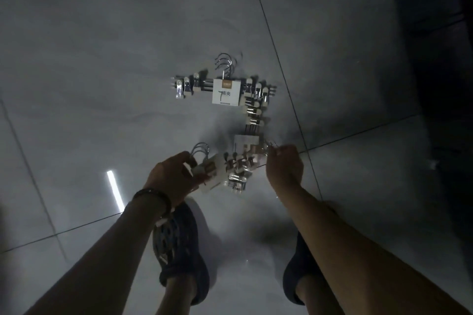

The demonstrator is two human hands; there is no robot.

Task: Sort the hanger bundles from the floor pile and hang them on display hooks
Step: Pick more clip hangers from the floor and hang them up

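Left grip (170, 174) is curled round the card (211, 172) of the nearest hanger bundle (204, 161), just beyond the dark shoe (179, 245). Right grip (284, 163), further right of the shoe, pinches the wire hooks (270, 146) of a second bundle (247, 142) lying on the tiled floor (128, 59). A third bundle (226, 91) lies flat farther beyond the shoe, its right end against the second's far end.

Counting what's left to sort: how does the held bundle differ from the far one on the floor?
The left hand grips the held bundle, label tilted; the far bundle lies flat, untouched, label squarely up. Both have metal hooks, clips and a white label.
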